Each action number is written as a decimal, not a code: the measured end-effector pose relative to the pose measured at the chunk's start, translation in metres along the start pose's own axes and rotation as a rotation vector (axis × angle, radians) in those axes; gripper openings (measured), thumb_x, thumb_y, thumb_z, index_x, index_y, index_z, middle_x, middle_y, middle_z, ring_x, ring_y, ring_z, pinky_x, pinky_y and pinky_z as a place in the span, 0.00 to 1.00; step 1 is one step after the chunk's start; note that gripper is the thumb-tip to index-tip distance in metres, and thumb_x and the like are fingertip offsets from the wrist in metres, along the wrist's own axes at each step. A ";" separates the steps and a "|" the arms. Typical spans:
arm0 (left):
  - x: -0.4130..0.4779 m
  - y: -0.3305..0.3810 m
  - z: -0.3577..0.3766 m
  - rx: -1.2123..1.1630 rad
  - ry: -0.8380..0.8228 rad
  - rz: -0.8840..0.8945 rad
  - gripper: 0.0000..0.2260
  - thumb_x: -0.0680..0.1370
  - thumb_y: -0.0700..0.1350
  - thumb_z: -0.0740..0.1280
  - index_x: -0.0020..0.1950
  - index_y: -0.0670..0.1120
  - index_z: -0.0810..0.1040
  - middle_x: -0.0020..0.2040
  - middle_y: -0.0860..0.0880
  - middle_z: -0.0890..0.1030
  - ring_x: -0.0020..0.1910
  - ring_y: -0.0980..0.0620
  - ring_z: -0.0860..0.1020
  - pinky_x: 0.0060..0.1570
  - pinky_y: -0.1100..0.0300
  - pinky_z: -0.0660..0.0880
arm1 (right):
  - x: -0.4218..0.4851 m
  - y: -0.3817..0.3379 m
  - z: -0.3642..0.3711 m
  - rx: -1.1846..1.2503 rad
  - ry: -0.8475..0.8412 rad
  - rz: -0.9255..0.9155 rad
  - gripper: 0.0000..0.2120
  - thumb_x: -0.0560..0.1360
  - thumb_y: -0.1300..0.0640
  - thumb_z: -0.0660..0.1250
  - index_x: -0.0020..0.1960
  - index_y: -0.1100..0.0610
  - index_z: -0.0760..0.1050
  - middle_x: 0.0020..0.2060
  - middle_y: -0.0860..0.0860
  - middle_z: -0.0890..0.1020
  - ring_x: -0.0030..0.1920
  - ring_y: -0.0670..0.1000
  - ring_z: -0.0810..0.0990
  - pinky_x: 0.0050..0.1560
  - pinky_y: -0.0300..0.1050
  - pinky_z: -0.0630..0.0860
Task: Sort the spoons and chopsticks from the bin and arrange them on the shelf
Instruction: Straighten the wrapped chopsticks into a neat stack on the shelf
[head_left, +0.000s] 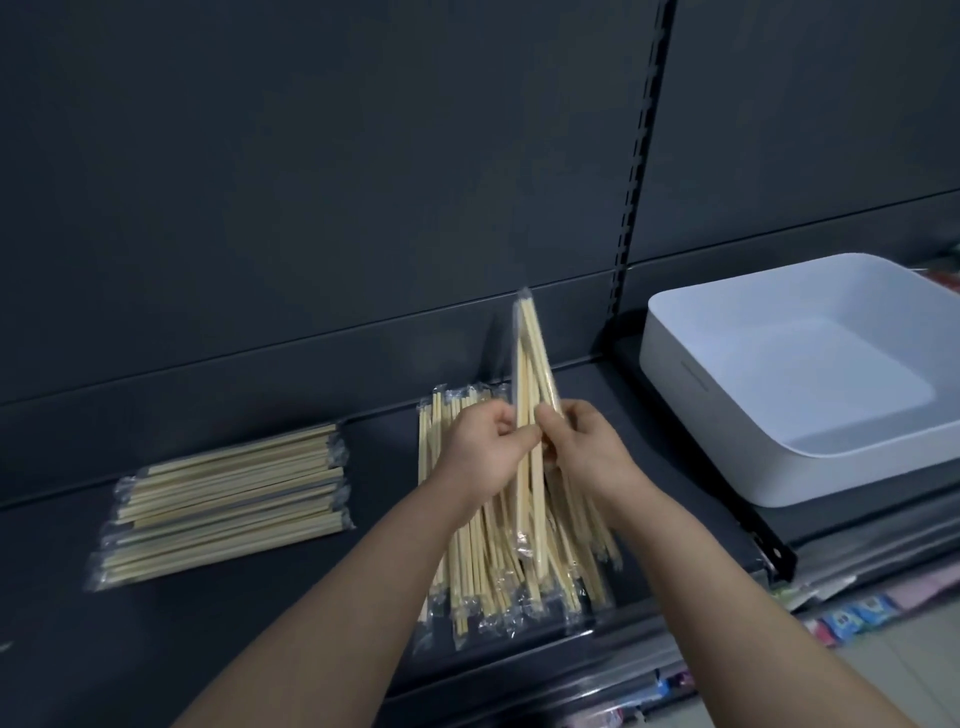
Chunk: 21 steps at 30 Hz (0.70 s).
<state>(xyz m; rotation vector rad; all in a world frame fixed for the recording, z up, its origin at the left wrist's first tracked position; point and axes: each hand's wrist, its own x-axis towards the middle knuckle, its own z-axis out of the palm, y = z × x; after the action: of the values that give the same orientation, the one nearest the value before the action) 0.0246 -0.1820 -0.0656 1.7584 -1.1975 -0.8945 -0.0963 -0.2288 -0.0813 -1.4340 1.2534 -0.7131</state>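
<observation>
Both my hands hold a small bunch of wrapped wooden chopsticks (531, 353) upright above the shelf. My left hand (485, 447) pinches the bunch from the left and my right hand (584, 447) grips it from the right. Under them a loose pile of wrapped chopsticks (483, 566) lies lengthwise on the dark shelf (234, 623). A neater stack of wrapped chopsticks (228, 504) lies crosswise further left. A white bin (737, 431) stands at the right, and what I see of its inside is bare. No spoons are in sight.
A dark back panel rises behind the shelf, with a slotted upright post (636, 171) between the two bays. Below the shelf's front edge at the lower right lie coloured packets (852, 613) on a lower level.
</observation>
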 end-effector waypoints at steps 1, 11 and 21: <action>-0.002 0.003 -0.001 0.043 0.024 0.063 0.08 0.76 0.45 0.67 0.41 0.42 0.73 0.32 0.49 0.73 0.31 0.51 0.70 0.32 0.56 0.69 | 0.000 -0.004 0.003 0.037 -0.033 -0.007 0.22 0.78 0.41 0.61 0.61 0.57 0.72 0.49 0.51 0.81 0.49 0.50 0.80 0.56 0.50 0.77; -0.027 0.003 -0.086 -0.155 0.184 0.227 0.07 0.71 0.42 0.76 0.46 0.41 0.83 0.37 0.50 0.85 0.39 0.56 0.82 0.44 0.61 0.78 | -0.022 -0.062 0.051 0.179 -0.088 -0.216 0.05 0.80 0.57 0.63 0.52 0.58 0.72 0.38 0.54 0.82 0.35 0.49 0.82 0.41 0.49 0.80; -0.057 0.015 -0.151 -0.301 0.252 0.352 0.02 0.79 0.35 0.65 0.47 0.41 0.75 0.35 0.47 0.78 0.34 0.56 0.79 0.38 0.65 0.76 | -0.067 -0.085 0.149 -0.079 -0.347 -0.421 0.11 0.62 0.50 0.70 0.41 0.54 0.74 0.34 0.49 0.82 0.37 0.48 0.80 0.41 0.50 0.77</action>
<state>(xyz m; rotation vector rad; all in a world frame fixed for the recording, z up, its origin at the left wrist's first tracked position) 0.1344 -0.0969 0.0171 1.3225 -1.0969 -0.5881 0.0477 -0.1267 -0.0284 -1.8235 0.7249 -0.6570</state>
